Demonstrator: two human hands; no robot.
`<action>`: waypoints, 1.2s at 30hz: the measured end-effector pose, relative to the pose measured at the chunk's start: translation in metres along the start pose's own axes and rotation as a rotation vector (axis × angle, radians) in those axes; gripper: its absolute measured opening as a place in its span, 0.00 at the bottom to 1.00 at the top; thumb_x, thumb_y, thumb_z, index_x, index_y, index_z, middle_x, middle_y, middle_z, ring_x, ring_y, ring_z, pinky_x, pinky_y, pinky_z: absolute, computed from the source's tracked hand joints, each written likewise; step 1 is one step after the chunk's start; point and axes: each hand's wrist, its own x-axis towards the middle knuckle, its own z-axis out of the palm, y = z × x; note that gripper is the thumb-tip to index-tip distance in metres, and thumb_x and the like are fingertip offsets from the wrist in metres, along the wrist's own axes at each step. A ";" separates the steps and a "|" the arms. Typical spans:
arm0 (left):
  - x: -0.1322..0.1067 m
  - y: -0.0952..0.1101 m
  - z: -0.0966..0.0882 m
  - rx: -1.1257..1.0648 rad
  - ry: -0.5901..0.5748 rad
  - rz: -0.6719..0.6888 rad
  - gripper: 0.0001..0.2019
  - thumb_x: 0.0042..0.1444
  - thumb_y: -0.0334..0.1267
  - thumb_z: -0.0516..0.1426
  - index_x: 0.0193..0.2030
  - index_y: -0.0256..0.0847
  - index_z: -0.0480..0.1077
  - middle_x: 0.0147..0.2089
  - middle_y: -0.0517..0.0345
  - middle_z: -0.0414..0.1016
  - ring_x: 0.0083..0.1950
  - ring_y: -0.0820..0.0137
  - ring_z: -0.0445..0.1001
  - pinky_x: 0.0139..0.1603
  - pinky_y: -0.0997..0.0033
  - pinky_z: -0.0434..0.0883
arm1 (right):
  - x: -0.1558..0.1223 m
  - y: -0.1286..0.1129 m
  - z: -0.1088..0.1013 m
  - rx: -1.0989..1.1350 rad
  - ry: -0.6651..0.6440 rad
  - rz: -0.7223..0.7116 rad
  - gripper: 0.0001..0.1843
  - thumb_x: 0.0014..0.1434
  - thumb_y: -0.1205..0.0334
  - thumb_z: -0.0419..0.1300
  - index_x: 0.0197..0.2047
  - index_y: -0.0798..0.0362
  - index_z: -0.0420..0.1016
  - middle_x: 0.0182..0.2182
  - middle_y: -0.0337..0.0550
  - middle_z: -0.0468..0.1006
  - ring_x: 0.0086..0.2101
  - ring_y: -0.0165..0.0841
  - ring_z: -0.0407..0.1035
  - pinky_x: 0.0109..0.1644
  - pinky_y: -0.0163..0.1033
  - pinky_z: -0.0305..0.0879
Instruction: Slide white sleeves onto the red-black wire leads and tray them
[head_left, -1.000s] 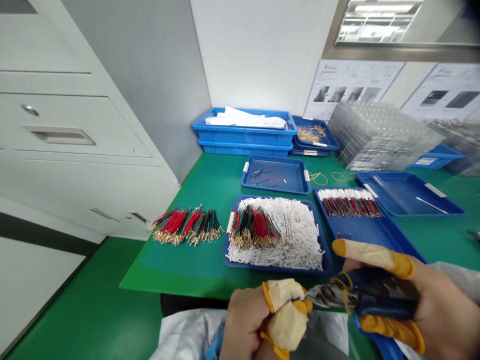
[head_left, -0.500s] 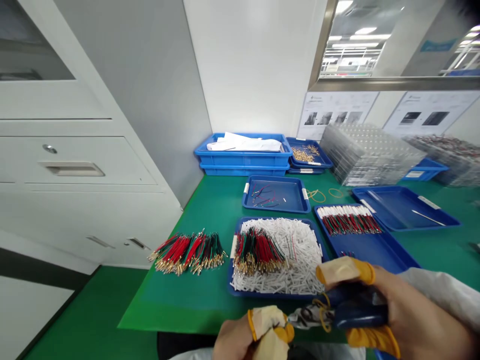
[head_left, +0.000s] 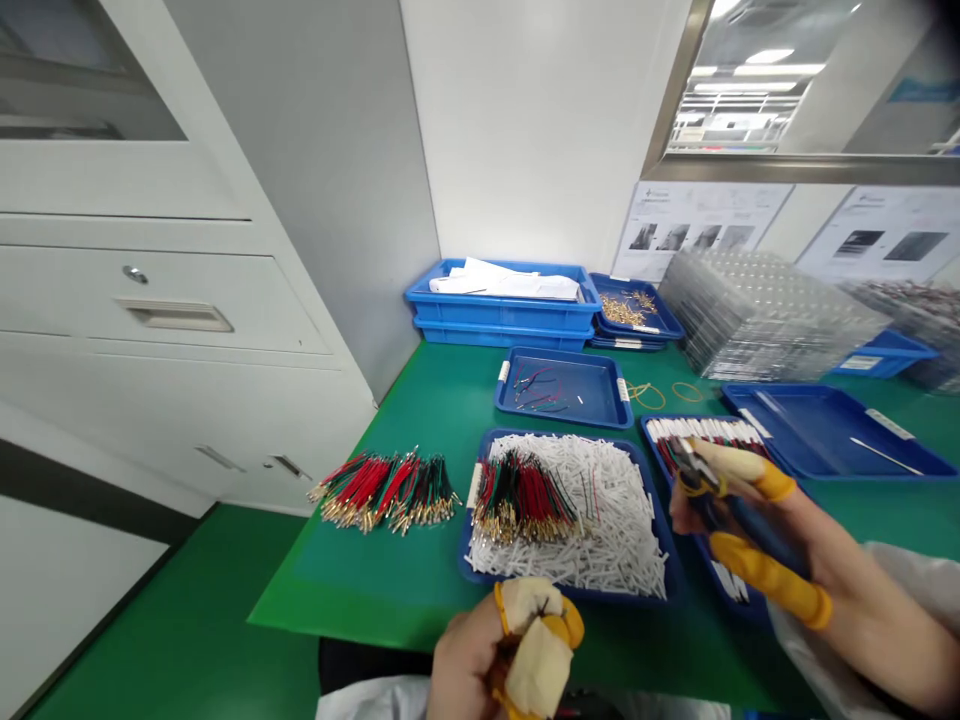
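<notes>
My left hand [head_left: 504,652], in yellow and cream finger cots, is pinched shut low at the table's front edge; what it pinches is too small to make out. My right hand [head_left: 750,520], also in finger cots, is wrapped round blue-handled pliers [head_left: 701,478], raised over a blue tray [head_left: 679,425] that holds a row of red and green wires [head_left: 705,432] with white sleeves. In front of my left hand sits a blue tray [head_left: 471,570] full of white sleeves [head_left: 600,510] with a bundle of red, green and black wires [head_left: 521,495] on top.
A loose bundle of gold-tipped wires [head_left: 386,488] lies on the green table [head_left: 427,400] at the left. Further back stand a small blue tray [head_left: 592,385], stacked blue bins [head_left: 502,310], clear plastic trays [head_left: 765,315] and another shallow blue tray [head_left: 825,435]. A white cabinet [head_left: 172,330] stands left.
My right hand with the pliers has pulled away from my left hand, up and to the right over the tray of sleeved wires. My left hand stays low and pinched.
</notes>
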 end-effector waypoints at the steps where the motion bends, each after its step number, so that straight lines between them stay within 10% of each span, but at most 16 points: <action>1: 0.000 0.003 0.003 -0.014 -0.011 -0.003 0.10 0.42 0.44 0.61 0.20 0.39 0.75 0.17 0.60 0.71 0.20 0.74 0.66 0.23 0.80 0.67 | 0.011 0.001 0.000 -0.085 -0.042 -0.040 0.26 0.55 0.58 0.54 0.57 0.42 0.52 0.47 0.45 0.70 0.44 0.37 0.68 0.46 0.39 0.67; 5: -0.005 0.011 0.011 -0.077 -0.019 0.032 0.02 0.39 0.30 0.60 0.22 0.40 0.73 0.21 0.63 0.71 0.22 0.76 0.65 0.25 0.83 0.65 | 0.091 0.026 0.001 -0.680 -0.103 0.026 0.28 0.55 0.56 0.55 0.58 0.47 0.52 0.54 0.43 0.64 0.51 0.38 0.61 0.54 0.42 0.58; 10: -0.010 0.014 0.010 -0.068 -0.011 0.034 0.05 0.38 0.26 0.59 0.23 0.40 0.73 0.18 0.66 0.64 0.21 0.78 0.60 0.25 0.83 0.62 | 0.189 0.073 0.022 -0.906 -0.019 0.232 0.23 0.56 0.58 0.55 0.54 0.53 0.59 0.49 0.49 0.66 0.46 0.42 0.64 0.48 0.54 0.60; 16: -0.011 0.018 0.011 -0.223 -0.026 -0.004 0.07 0.43 0.37 0.61 0.21 0.38 0.69 0.17 0.68 0.55 0.20 0.80 0.51 0.20 0.84 0.56 | 0.222 0.094 0.038 -0.934 0.006 0.225 0.16 0.58 0.61 0.53 0.50 0.54 0.63 0.49 0.47 0.66 0.44 0.38 0.65 0.45 0.50 0.63; 23: -0.008 0.014 0.018 -0.410 -0.104 -0.069 0.12 0.46 0.47 0.59 0.28 0.39 0.71 0.17 0.68 0.54 0.18 0.82 0.47 0.19 0.79 0.46 | 0.184 0.061 0.017 -0.755 -0.049 0.009 0.20 0.52 0.59 0.58 0.49 0.50 0.66 0.47 0.51 0.69 0.46 0.44 0.64 0.49 0.53 0.59; 30: -0.004 0.017 0.024 -0.558 -0.161 -0.220 0.15 0.41 0.49 0.62 0.26 0.38 0.70 0.15 0.68 0.55 0.16 0.84 0.47 0.17 0.81 0.47 | 0.066 -0.020 0.018 -0.274 -0.280 -0.261 0.10 0.54 0.62 0.55 0.40 0.49 0.73 0.37 0.42 0.76 0.39 0.35 0.70 0.42 0.39 0.66; 36: -0.015 -0.015 0.025 -0.117 0.159 -0.053 0.16 0.47 0.47 0.58 0.43 0.46 0.70 0.35 0.57 0.73 0.36 0.68 0.70 0.34 0.75 0.68 | -0.007 -0.034 0.060 0.246 -0.192 -0.150 0.09 0.43 0.65 0.65 0.32 0.50 0.73 0.25 0.39 0.73 0.26 0.31 0.67 0.28 0.34 0.64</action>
